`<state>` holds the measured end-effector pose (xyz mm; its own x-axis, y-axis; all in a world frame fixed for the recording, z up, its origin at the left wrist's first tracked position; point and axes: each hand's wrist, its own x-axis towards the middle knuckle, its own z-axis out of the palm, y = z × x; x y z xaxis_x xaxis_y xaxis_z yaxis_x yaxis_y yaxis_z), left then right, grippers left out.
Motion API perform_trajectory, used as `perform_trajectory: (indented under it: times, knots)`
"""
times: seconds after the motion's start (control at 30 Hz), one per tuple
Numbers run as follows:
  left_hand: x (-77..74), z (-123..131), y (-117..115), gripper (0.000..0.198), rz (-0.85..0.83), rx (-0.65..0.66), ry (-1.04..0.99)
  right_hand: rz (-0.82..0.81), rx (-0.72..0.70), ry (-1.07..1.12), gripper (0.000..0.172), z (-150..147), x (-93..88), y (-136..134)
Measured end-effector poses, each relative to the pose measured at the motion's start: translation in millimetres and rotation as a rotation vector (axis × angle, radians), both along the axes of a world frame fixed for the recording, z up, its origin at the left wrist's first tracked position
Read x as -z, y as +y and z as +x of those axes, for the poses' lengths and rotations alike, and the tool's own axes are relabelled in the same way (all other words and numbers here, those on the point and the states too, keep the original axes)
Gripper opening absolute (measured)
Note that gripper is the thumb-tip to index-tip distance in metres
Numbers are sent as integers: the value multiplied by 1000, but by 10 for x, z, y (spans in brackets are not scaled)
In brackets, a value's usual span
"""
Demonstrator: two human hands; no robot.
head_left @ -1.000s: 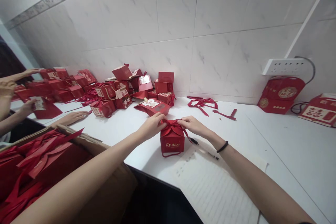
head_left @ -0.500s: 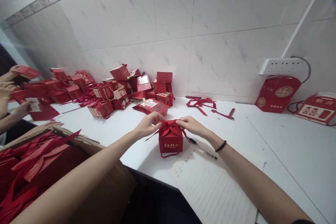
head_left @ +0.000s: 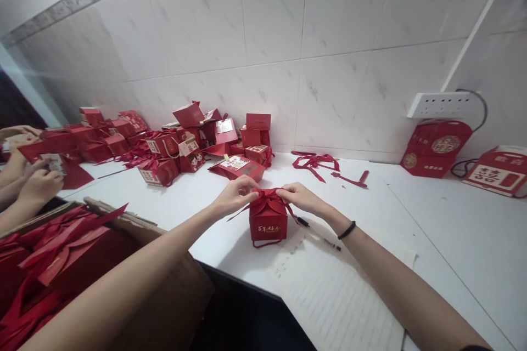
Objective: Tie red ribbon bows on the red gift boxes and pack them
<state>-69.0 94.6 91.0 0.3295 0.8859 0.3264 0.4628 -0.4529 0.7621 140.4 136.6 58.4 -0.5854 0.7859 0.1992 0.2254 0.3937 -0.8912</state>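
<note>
Head view: looks forward and down on a white table (head_left: 395,219) set against marbled wall tiles (head_left: 346,98); takes clock directions from the red gift box (head_left: 268,224), twelve toward the wall.
Box looks: shows a squarish red front with gold characters, closed on top by rounded flaps; stands upright on the table near its front edge, with a red cord handle (head_left: 267,244) looping at the foot.
Ribbon (head_left: 267,196): lies across the top, knotted in the middle; sends one tail toward eight and another toward four from the knot.
Left hand (head_left: 236,196): sits at ten, pinching the ribbon just left of the knot.
Right hand (head_left: 303,198): sits at two, pinching the ribbon just right of the knot; wears a dark band (head_left: 346,230) at the wrist.
Box to grip: rests midway between both hands, directly at six from the pinched ribbon.
Carton (head_left: 121,214): gapes between eight and nine, filled with ribboned red boxes (head_left: 88,255).
Pile of boxes (head_left: 190,152): leans together at eleven, mostly red, with contents hidden.
Loose ribbons (head_left: 315,163): lie tangled at one.
Pen (head_left: 320,235): lies at three, beside handwriting on a paper sheet (head_left: 337,290) at four.
Gold-printed box (head_left: 435,148): stands at two, below a white socket strip (head_left: 439,105).
Co-worker's hands (head_left: 39,189): hold a red package (head_left: 74,174) between nine and ten.
</note>
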Motion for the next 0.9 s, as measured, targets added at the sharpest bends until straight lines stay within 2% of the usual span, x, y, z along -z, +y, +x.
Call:
perform_trajectory:
  times: [0.27,0.4,0.5,0.6,0.9]
  knots:
    - [53,37,66,23,45,-88,44,-5,14,-2,34,-7,-20,-18]
    - [45,44,80,24,34,-36,43,-4,7,-3,34,-5,-13,-15]
    - [24,30,63,18,-40,4,1,-5,6,-8,34,-2,-2,-8]
    - [-2,13,40,19,-95,4,-12,-5,5,-13,34,1,6,-3]
    - [24,-39,75,28,-89,49,-1,-6,2,-30,36,5,-11,-22]
